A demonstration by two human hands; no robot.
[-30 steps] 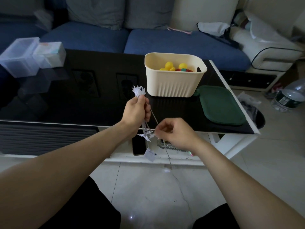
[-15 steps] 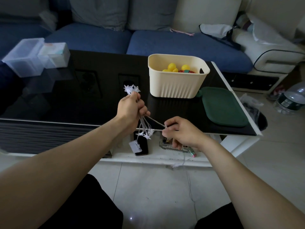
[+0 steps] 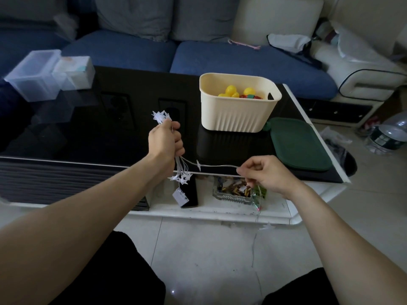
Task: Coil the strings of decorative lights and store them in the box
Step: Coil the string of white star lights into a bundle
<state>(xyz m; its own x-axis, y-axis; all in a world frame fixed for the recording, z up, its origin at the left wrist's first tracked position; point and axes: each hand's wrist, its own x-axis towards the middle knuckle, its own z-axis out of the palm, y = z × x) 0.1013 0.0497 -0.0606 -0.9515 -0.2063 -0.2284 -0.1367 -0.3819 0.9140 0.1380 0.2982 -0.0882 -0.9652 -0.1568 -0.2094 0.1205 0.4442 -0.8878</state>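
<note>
While both hands are holding the star light string (image 3: 217, 165), the cream box (image 3: 239, 113) is sitting behind them on the black table (image 3: 92, 133).

Far to the left, a clear tub (image 3: 33, 75) and a small white box (image 3: 74, 72) are sitting at the table's back corner. The left hand (image 3: 165, 143) is clenching a bundle of coiled loops, with little white stars (image 3: 160, 116) poking out above the fist and more stars hanging below it, plus a small white tag-like piece (image 3: 180, 195). One thin strand is stretching sideways to the right hand (image 3: 264, 175), which is pinching it between fingertips. The rest of the string is dropping down to the floor. The cream box is holding yellow balls (image 3: 231, 91). A green lid (image 3: 298, 144) is lying flat just right of it.
</note>
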